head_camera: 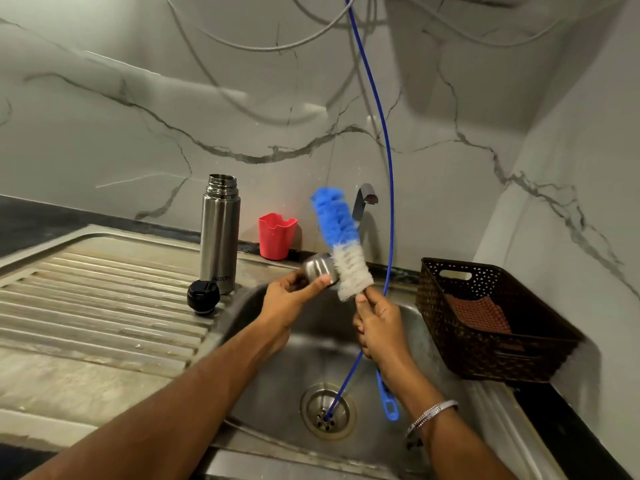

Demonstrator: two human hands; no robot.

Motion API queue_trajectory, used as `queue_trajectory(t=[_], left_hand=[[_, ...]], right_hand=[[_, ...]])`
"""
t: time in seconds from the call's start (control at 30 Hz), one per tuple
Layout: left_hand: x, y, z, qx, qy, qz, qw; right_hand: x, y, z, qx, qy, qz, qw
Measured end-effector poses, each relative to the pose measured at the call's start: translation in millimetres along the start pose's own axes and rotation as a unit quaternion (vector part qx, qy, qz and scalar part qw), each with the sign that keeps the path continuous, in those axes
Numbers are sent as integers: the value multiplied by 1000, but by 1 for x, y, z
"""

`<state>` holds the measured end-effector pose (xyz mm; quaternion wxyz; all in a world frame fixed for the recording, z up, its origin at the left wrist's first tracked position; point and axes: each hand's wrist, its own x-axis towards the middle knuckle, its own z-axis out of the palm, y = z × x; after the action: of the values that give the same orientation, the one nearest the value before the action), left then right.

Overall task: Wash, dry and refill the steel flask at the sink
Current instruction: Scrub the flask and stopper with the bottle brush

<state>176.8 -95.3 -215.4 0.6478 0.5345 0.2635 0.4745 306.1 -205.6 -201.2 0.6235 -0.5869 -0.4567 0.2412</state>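
- Fingers [313, 282] of left hand [289, 299] curled round small steel cup [320, 270], thumb on its near side; fingers of right hand [379, 329] wrapped tight round handle of bottle brush [341, 244], brush head pointed up and tilted left, its white bristles touching the cup.
- Steel sink [408, 344] sat under both hands, basin low centre, ribbed drainboard [104, 306] stretched off to the left.
- Marble-look wall [138, 116] ran behind and to the right, grey cables looped across it.
- Dark woven basket [491, 317] stood on the bench right of the basin, reddish cloth [479, 313] lay inside it.
- Steel flask [220, 233] stood upright on the drainboard's back right corner, mouth open, no cap on, well left of the hands.
- Blue hose [389, 168] hung from above, passed just right of the brush, end resting in the drain [327, 410].
- Red plastic cup [277, 235] stood at the wall between flask and tap [363, 199].
- Black flask lid [203, 296] lay on the drainboard just in front of the flask, near its base.
- Silver bangle [431, 415] on right wrist.
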Motion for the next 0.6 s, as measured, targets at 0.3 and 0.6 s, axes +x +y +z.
queue_trajectory(t=[0.3, 0.6], left_hand=[[2, 2, -6, 27, -34, -28, 999], [6, -5, -10, 25, -34, -58, 997]], right_hand=[[6, 7, -3, -81, 29, -34, 996], [11, 18, -8, -164, 15, -71, 984]])
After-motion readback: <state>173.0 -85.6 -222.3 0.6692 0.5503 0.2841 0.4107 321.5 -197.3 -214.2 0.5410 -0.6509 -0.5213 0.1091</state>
